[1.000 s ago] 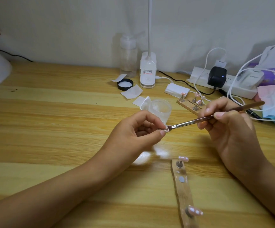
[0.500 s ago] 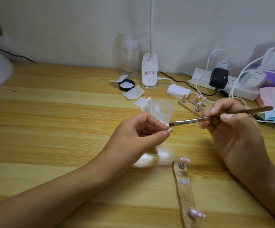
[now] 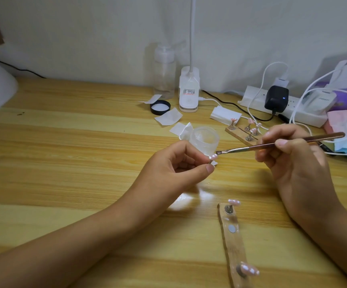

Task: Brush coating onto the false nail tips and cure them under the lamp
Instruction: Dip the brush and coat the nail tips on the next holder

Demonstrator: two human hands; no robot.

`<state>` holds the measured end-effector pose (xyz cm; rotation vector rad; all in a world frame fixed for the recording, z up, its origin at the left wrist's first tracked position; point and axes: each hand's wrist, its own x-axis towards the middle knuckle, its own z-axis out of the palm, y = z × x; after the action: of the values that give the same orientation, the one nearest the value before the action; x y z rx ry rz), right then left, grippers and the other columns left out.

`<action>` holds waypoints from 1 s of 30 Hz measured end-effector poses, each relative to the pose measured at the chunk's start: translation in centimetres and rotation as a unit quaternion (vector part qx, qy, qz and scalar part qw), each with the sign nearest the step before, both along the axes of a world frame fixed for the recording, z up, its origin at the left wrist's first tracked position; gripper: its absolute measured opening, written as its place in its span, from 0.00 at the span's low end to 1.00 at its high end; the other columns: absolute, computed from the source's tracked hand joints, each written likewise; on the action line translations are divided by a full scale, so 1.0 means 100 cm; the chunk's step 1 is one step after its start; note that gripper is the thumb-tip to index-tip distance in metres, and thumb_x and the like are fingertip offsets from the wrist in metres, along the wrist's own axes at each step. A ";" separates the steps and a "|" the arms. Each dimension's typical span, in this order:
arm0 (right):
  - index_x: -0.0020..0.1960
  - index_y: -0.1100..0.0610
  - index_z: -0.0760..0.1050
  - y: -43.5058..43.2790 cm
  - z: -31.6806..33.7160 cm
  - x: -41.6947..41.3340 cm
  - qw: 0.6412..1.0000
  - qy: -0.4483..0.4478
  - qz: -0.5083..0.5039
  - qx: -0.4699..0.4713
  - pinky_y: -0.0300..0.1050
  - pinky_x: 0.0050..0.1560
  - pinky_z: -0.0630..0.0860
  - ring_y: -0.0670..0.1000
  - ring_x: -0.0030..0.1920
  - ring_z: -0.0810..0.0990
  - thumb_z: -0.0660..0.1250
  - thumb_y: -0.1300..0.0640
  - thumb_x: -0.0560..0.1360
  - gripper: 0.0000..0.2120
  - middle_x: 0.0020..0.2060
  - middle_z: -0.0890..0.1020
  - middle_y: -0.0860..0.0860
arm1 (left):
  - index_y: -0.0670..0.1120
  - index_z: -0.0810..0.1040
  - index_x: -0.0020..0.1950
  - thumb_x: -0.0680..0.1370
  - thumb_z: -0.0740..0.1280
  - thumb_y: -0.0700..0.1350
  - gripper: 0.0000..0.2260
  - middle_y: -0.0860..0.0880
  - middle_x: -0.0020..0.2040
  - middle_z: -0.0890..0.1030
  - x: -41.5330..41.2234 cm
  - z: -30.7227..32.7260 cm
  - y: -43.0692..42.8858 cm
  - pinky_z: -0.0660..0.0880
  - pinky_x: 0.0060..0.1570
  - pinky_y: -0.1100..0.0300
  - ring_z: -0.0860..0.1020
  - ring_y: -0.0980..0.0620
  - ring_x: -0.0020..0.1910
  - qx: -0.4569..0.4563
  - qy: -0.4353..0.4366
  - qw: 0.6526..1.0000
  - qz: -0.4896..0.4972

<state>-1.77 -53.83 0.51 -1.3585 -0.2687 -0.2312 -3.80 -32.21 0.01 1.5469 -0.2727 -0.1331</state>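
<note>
Just before the gel jar, the left hand pinches a nail tip steady; the right hand grips the brush, bristles touching it to coat.

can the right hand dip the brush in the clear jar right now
Probably yes: the right hand holds the brush close beside the open jar, nothing between; the left hand, pinching a nail tip, sits in front of the jar.

Brush lifted off nail tip, now back at its edge.
</note>
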 end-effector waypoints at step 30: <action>0.35 0.50 0.82 0.007 0.003 -0.002 0.999 0.031 -0.036 0.002 0.36 0.34 0.77 0.45 0.31 0.78 0.63 0.52 0.73 0.12 0.30 0.81 0.49 | 0.54 0.81 0.39 0.74 0.74 0.39 0.10 0.54 0.41 0.85 0.000 0.004 -0.001 0.73 0.42 0.72 0.79 0.60 0.41 0.004 -0.017 1.000 0.002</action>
<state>-1.96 -53.12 0.85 -1.3701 -0.1674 -0.2496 -3.80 -32.27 0.38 1.5592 -0.2956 -0.1056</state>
